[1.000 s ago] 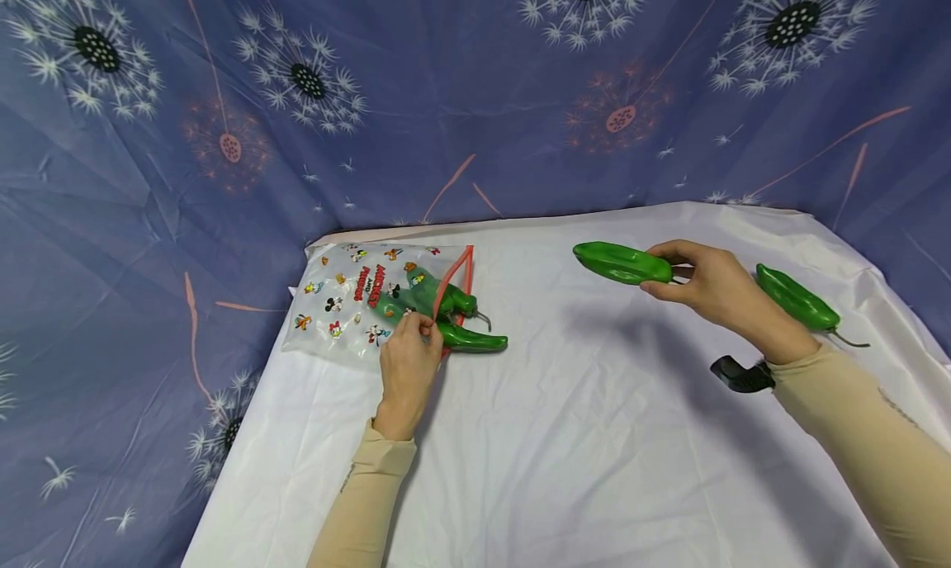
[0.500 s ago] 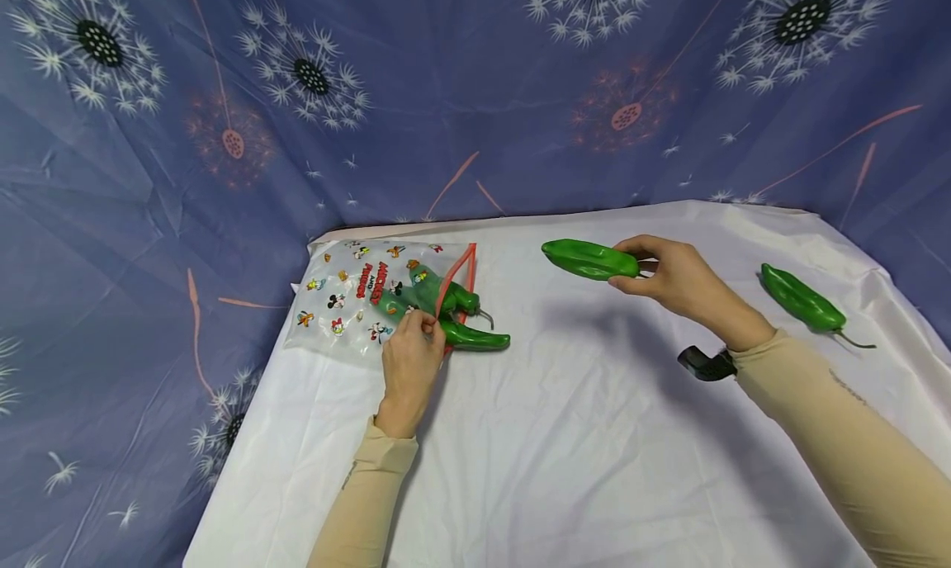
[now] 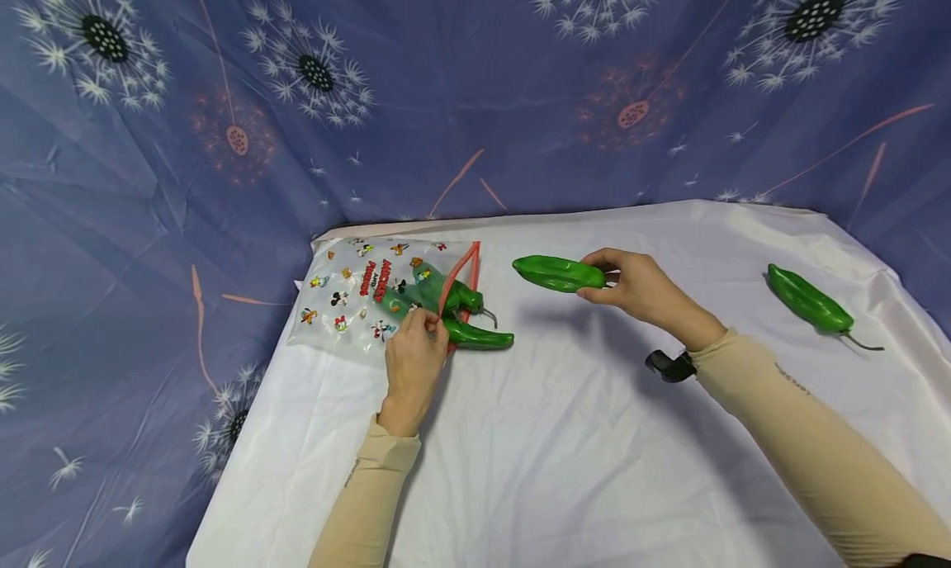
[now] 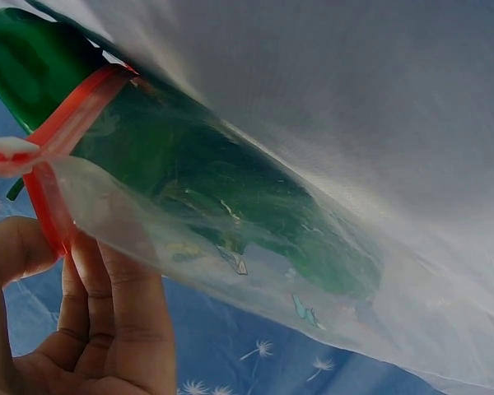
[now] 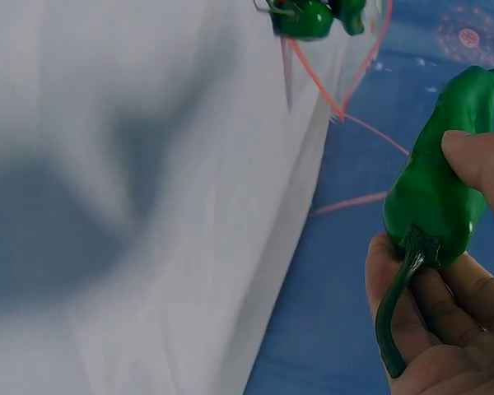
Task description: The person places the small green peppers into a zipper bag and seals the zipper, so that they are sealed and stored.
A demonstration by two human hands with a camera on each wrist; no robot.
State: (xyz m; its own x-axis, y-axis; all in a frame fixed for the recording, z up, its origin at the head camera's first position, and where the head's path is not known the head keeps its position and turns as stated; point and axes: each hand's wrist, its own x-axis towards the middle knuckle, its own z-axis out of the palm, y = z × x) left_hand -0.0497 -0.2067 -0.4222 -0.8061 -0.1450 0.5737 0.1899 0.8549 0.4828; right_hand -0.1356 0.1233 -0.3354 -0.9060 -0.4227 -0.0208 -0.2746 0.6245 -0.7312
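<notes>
A clear zip bag (image 3: 349, 300) with cartoon prints and a red zip edge lies at the left of the table, its mouth facing right. My left hand (image 3: 416, 357) pinches the red edge of its mouth, as the left wrist view also shows. Two green peppers are partly inside: one pepper (image 3: 466, 297) has its stem end poking out, and another pepper (image 3: 483, 337) sticks out lower down. My right hand (image 3: 631, 291) grips a green pepper (image 3: 557, 273) by its stem end, held above the table just right of the bag's mouth. In the right wrist view its dark stem (image 5: 395, 309) hangs over the palm.
Another green pepper (image 3: 808, 300) lies on the white cloth (image 3: 565, 452) at the far right. Behind the table hangs a blue curtain (image 3: 446, 73) with a dandelion pattern. A black camera mount (image 3: 671, 366) sticks out at my right wrist.
My right hand has moved left, carrying the pepper from the right side closer to the bag's mouth. The left hand keeps its pinch on the bag.
</notes>
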